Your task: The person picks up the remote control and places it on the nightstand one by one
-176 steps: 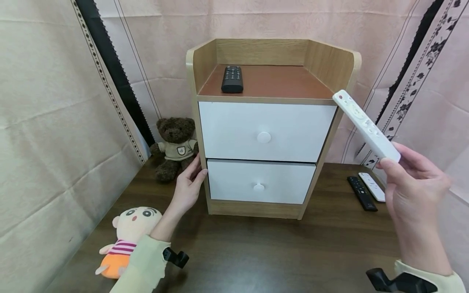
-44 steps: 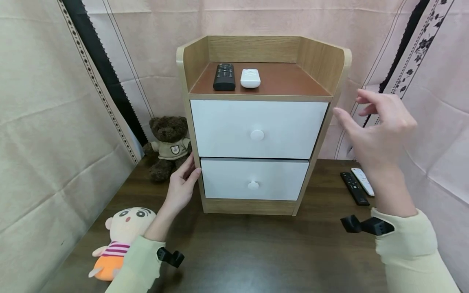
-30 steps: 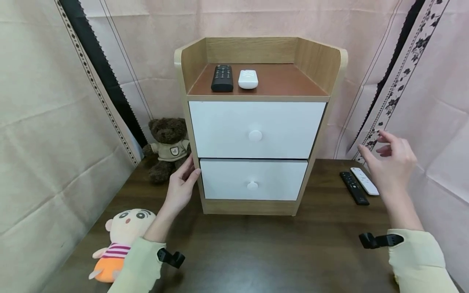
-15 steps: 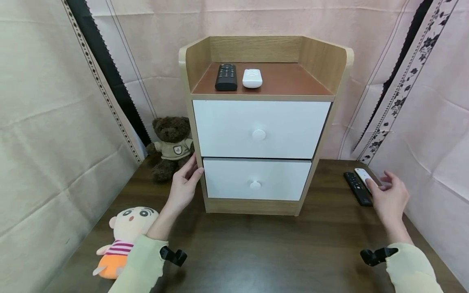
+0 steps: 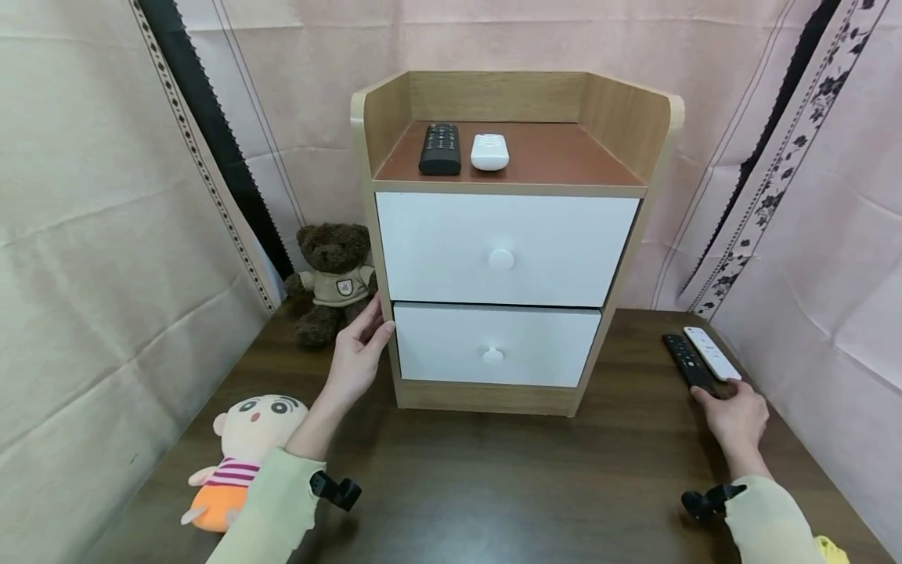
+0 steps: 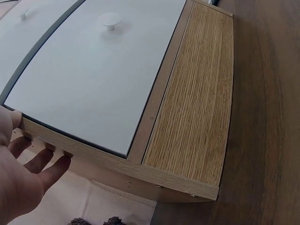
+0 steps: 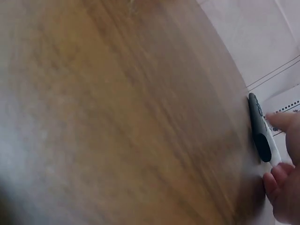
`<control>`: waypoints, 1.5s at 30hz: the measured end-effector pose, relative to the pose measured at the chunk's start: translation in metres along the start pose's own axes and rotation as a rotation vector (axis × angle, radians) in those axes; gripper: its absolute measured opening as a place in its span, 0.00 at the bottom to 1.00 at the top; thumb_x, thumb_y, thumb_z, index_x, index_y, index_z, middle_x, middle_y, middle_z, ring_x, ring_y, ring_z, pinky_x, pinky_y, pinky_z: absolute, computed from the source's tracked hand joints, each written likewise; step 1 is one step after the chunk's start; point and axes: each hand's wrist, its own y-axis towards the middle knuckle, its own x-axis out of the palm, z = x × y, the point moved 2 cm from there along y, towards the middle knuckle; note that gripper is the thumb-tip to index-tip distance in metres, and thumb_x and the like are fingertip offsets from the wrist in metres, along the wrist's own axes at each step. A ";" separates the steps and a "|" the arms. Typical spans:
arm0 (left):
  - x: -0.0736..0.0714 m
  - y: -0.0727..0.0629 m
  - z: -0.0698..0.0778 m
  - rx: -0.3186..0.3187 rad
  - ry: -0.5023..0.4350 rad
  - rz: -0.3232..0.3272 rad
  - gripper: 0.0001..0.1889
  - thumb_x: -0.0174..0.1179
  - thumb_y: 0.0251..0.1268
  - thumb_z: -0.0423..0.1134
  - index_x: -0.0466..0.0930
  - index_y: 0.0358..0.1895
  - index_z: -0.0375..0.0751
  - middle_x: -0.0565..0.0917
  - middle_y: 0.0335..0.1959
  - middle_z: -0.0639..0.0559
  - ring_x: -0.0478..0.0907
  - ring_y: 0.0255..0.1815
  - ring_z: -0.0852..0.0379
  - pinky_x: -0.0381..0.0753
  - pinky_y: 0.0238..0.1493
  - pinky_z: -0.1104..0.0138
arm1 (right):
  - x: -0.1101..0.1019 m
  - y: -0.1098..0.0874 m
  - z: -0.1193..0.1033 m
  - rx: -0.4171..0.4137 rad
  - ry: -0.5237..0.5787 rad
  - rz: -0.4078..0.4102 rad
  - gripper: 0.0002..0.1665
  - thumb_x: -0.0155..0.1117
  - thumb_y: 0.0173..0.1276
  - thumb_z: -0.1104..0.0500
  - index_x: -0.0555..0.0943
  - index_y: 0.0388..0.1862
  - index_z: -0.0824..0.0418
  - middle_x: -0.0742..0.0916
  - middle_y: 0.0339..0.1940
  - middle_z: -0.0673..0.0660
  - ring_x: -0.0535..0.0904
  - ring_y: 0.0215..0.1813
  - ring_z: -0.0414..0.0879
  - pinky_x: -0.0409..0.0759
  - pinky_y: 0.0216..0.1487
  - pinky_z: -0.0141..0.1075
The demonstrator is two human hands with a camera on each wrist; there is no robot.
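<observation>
My left hand rests against the left side of a small cabinet with two white drawers. In the left wrist view its fingertips touch the side panel and the thumb lies at the front edge. Both drawers are closed. My right hand is low at the near ends of a black remote control and a white remote control, which lie side by side on the table. Its thumb and fingers are spread apart there. The right wrist view shows the fingers beside the black remote control.
On the cabinet's top shelf sit a dark remote control and a white remote control. Left of the cabinet are a brown teddy bear and a plush doll. A yellow thing shows at the lower right. Cloth curtains surround the table.
The white remote control my right hand held earlier now lies on the shelf. My right hand, free of it, has moved down to the remote controls on the table. The left hand has stayed put.
</observation>
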 end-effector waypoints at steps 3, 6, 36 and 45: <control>0.000 0.000 -0.001 -0.004 -0.007 -0.002 0.30 0.55 0.80 0.32 0.57 0.80 0.36 0.66 0.76 0.40 0.67 0.74 0.42 0.72 0.64 0.71 | 0.001 0.000 0.005 0.037 -0.016 -0.021 0.46 0.63 0.73 0.48 0.60 0.74 0.80 0.64 0.68 0.84 0.55 0.72 0.78 0.55 0.72 0.64; 0.000 -0.001 -0.002 -0.010 -0.015 -0.001 0.30 0.55 0.80 0.32 0.57 0.80 0.36 0.67 0.76 0.39 0.67 0.74 0.42 0.72 0.63 0.73 | 0.002 -0.001 0.009 0.038 -0.024 -0.028 0.47 0.64 0.73 0.46 0.61 0.73 0.80 0.64 0.68 0.85 0.54 0.72 0.79 0.55 0.72 0.64; -0.001 -0.001 0.001 -0.017 -0.003 0.001 0.31 0.55 0.80 0.33 0.57 0.80 0.37 0.67 0.76 0.39 0.66 0.74 0.41 0.72 0.66 0.66 | 0.018 0.004 0.010 -0.020 -0.092 0.000 0.39 0.61 0.75 0.51 0.66 0.74 0.75 0.69 0.69 0.83 0.60 0.67 0.79 0.59 0.66 0.64; -0.001 0.000 -0.002 -0.002 -0.016 0.005 0.30 0.55 0.80 0.32 0.58 0.80 0.35 0.66 0.76 0.38 0.66 0.74 0.39 0.72 0.63 0.74 | 0.020 0.004 0.009 -0.016 -0.083 0.045 0.36 0.60 0.76 0.51 0.69 0.73 0.74 0.71 0.68 0.82 0.62 0.67 0.78 0.60 0.66 0.64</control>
